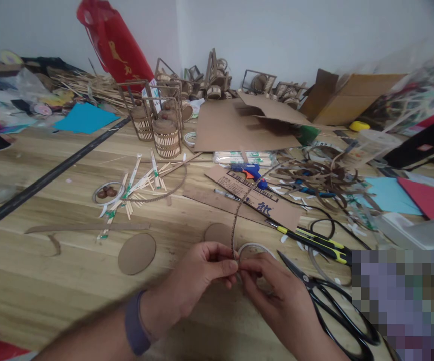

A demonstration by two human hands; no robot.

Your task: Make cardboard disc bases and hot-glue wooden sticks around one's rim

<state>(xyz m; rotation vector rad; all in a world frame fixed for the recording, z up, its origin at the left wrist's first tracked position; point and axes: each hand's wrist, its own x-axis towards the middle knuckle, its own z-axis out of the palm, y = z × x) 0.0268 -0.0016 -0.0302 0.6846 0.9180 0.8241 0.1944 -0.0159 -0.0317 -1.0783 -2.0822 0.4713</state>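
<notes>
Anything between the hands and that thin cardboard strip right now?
Nothing visible. The left hand and the right hand both pinch the cardboard strip at its lower end. The scissors lie off to the right, clear of it.

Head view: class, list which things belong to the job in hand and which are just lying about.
In use: left hand and right hand, both pinching the corrugated cardboard strip; white tape ring beside the fingers.
Lying about: scissors, cardboard disc, glue gun, utility knife.

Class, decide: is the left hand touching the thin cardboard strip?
Touching: the head view shows the left hand pinching the cardboard strip at its lower end.
</notes>
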